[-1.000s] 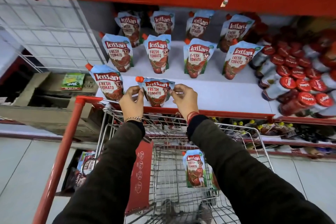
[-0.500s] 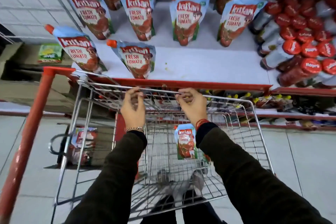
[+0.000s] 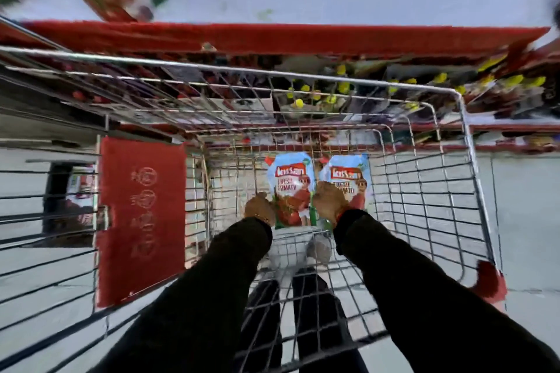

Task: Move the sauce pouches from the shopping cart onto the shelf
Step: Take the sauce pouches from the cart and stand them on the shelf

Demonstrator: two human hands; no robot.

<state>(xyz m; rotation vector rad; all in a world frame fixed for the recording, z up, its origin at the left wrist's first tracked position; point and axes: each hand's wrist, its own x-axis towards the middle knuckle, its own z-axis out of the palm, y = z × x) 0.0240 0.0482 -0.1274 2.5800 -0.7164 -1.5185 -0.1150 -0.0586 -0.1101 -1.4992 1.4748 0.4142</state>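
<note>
Pale grey floor tiles (image 3: 527, 221) lie under a blurred view. A red-edged lower rack (image 3: 515, 127) holds packets with yellow caps (image 3: 344, 87). A dark opening (image 3: 56, 197) shows left.

A red panel (image 3: 142, 221) hangs on the left wire side; yellow-capped goods (image 3: 342, 88) line a lower rack, blurred.

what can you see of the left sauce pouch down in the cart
The left sauce pouch is a glossy, flexible-looking stand-up pack, light blue on top with a red brand banner, "fresh tomato" lettering, tomato artwork and a green lower edge. A small red cap sits at its upper left corner. It stands roughly upright inside the shopping cart, side by side with a second pouch. The left hand and right hand flank its lower sides; blur hides whether either has a grip.
</note>
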